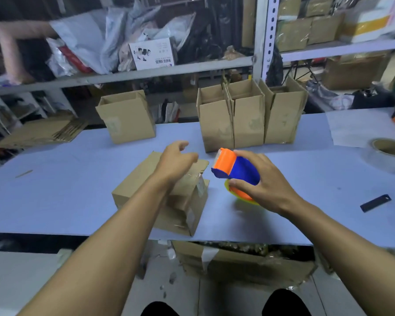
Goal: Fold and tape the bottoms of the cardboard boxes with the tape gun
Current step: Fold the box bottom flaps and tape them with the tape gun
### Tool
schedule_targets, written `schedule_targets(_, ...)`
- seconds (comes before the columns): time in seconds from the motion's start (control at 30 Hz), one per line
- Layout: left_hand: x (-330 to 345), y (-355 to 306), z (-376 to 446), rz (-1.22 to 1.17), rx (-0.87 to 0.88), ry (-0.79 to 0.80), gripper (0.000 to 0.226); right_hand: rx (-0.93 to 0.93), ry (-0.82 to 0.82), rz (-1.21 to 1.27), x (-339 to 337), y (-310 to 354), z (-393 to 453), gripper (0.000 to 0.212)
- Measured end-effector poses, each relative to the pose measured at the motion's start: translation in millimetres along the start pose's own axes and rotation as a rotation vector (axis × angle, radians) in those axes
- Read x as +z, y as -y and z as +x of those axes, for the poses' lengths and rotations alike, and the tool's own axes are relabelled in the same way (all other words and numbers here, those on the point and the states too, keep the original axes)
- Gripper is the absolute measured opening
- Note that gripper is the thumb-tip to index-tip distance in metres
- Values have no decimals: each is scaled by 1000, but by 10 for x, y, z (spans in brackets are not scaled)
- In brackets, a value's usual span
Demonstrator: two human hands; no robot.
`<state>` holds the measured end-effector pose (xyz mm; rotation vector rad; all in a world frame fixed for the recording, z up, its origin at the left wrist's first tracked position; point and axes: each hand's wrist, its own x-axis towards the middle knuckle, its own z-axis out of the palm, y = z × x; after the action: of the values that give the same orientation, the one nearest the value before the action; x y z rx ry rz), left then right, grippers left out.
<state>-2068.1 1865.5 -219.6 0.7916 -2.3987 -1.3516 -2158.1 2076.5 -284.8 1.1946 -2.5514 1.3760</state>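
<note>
The cardboard box (pixel 146 190) lies bottom-up at the near middle of the table (pixel 55 190), clear tape across its flaps. My left hand (pixel 176 161) hovers over it, fingers loosely curled and holding nothing. At its 3 o'clock, my right hand (pixel 258 179) grips the orange-and-blue tape gun (pixel 234 169); four open boxes (pixel 249 119) stand at 12 o'clock.

Packing warehouse, metal shelving (pixel 263 42) crammed with parcels, open cardboard boxes (pixel 249 115) lining a worktable (pixel 78 179)
</note>
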Motion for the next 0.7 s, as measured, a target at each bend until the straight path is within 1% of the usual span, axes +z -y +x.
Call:
schedule_targets(0.03,-49,-41,-58,-67,10,-20,39,-16,-15,21,27,21,-25,67)
schedule_targets(0.07,-71,-78,-120,-115,4,33,30,-33,-28,33,56,57,-39,67)
schedule_targets(0.13,-65,-133,-223,-170,-35,213,37,-75,-50,35,105,137,-52,67)
schedule_targets(0.17,-64,-149,-268,-184,-42,262,38,-95,-51,26,122,176,-54,68)
schedule_targets(0.27,-99,-124,-323,-273,-54,250,26,-126,-46,11,153,265,-57,69)
schedule_targets(0.37,-165,-49,-339,-392,-112,239,25,-126,-49,26,151,308,-65,70)
schedule_targets(0.43,-209,-18,-350,-434,-138,249,18,-124,-57,28,134,340,-55,70)
schedule_targets(0.5,-231,-20,-352,-407,-149,230,10,-133,-44,6,128,369,-46,69)
schedule_targets(0.57,-234,-46,-337,-331,-167,157,9,-142,-39,-60,125,401,-40,68)
schedule_targets(0.63,-223,-61,-302,-153,-111,88,11,-152,-40,-212,115,469,-15,68)
schedule_targets(0.7,-211,-67,-274,-12,-54,30,14,-160,-7,-345,112,530,9,68)
